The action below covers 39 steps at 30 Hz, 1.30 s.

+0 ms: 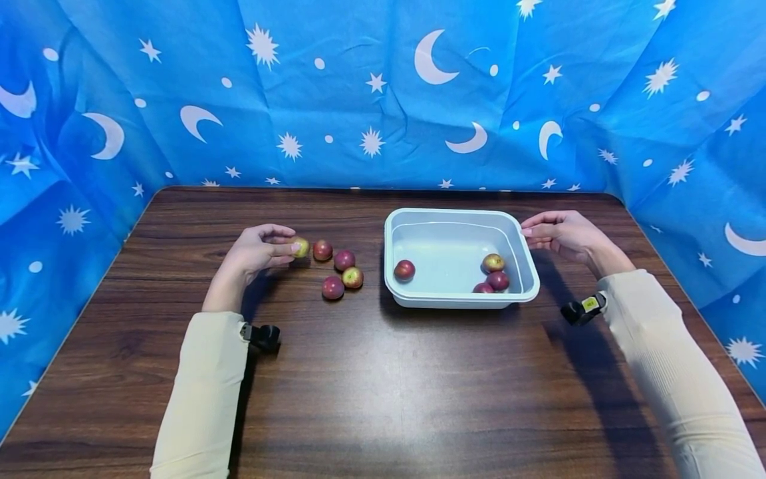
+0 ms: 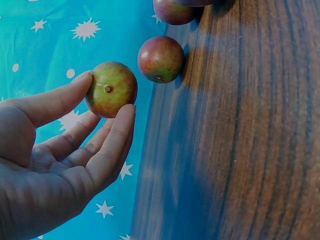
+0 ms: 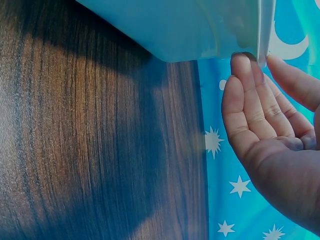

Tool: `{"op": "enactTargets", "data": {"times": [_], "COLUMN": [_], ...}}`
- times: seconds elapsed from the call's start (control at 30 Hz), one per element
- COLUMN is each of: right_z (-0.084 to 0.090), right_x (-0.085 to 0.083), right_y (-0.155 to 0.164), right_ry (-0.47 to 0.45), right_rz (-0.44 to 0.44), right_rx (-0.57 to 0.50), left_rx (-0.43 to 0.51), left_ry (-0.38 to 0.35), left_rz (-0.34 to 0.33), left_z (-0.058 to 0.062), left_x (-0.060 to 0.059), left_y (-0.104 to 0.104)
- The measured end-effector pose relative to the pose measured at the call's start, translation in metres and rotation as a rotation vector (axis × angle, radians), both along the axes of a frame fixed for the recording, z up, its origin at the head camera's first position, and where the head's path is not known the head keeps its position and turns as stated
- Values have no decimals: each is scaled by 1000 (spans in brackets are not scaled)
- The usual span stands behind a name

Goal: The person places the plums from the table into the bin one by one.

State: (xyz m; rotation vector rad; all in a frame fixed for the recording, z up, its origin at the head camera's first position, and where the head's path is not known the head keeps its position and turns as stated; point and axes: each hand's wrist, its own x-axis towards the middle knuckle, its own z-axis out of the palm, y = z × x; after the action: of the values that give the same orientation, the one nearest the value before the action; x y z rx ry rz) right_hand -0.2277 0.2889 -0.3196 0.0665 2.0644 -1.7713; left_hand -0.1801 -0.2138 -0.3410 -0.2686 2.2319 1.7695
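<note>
My left hand [image 1: 256, 253] pinches a yellow-green plum [image 2: 111, 90] between thumb and fingertips, at the left of the table. Just right of it lies a red plum [image 1: 322, 250]. A dark plum [image 1: 344, 260], a yellow-red plum [image 1: 353, 277] and another dark plum [image 1: 332, 287] are grouped nearby. At the right, my right hand [image 1: 565, 236] pinches the rim of a white plastic tub [image 1: 461, 301], thumb on one side of the lip and fingers under it. Inside the tub, a red plum [image 1: 404, 270] sits at the left and several more, including a yellowish plum [image 1: 493, 263], sit at the right.
Both hands work over a dark wood-grain table [image 1: 371, 386]. A blue cloth [image 1: 335, 86] with white moons and stars hangs behind the table and along its sides. Each sleeve carries a small black wrist camera [image 1: 263, 337].
</note>
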Motion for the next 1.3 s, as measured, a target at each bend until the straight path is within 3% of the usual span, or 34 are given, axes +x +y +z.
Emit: {"op": "enactTargets", "data": {"times": [0.37, 1.3], "right_z": [0, 3], "right_x": [1, 2], "right_y": [-1, 0], "right_ry": [8, 13], "right_rz": [1, 12], "right_rx": [-7, 75], "left_rx": [1, 6], "left_ry": [33, 94], "left_rz": [-10, -28], "left_z": [5, 40], "left_x": [-2, -11], "left_y": [0, 22]}}
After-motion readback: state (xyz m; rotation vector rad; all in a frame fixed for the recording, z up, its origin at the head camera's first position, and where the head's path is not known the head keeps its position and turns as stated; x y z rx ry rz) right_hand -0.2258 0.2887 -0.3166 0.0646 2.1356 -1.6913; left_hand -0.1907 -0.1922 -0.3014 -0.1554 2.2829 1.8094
